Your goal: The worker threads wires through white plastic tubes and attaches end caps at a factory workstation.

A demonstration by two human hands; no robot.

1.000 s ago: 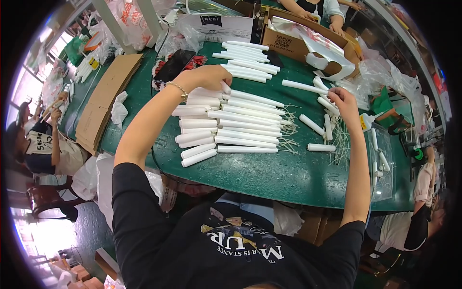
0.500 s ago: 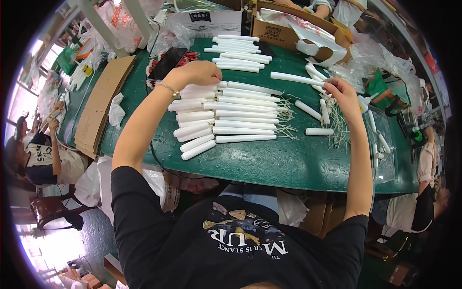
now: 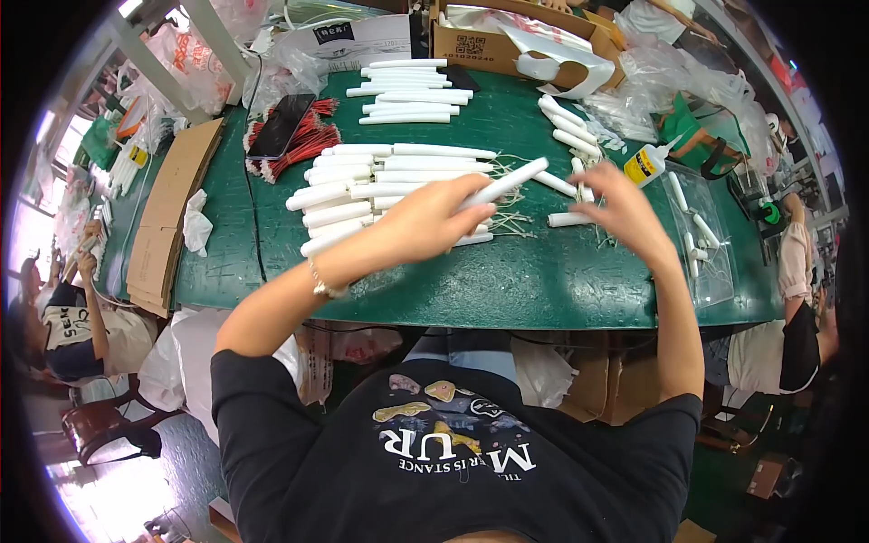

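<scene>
My left hand (image 3: 444, 213) is closed around the near end of a white tube (image 3: 511, 184). The tube points up and to the right, above a mass of thin pale wires (image 3: 511, 224). Beneath and behind this hand lie rows of white tubes (image 3: 430, 165) with wires at their right ends; the hand and forearm hide some. My right hand (image 3: 629, 217) is apart from that tube, blurred, with thumb and fingers spread. It hovers over short white tubes (image 3: 568, 219) and loose wires, partly covering them.
Behind the rows are more white tubes (image 3: 407, 97) and a phone (image 3: 281, 127) on red wires (image 3: 312, 136). A cardboard box (image 3: 453, 41) stands at the back. To the right are a yellow-labelled bottle (image 3: 645, 165) and a clear bag (image 3: 715, 262); flattened cardboard (image 3: 172, 217) lies left.
The white tube has passed from my right hand to my left. My left hand has come right and nearer; my right hand has let go and moved slightly nearer. The view has shifted.
</scene>
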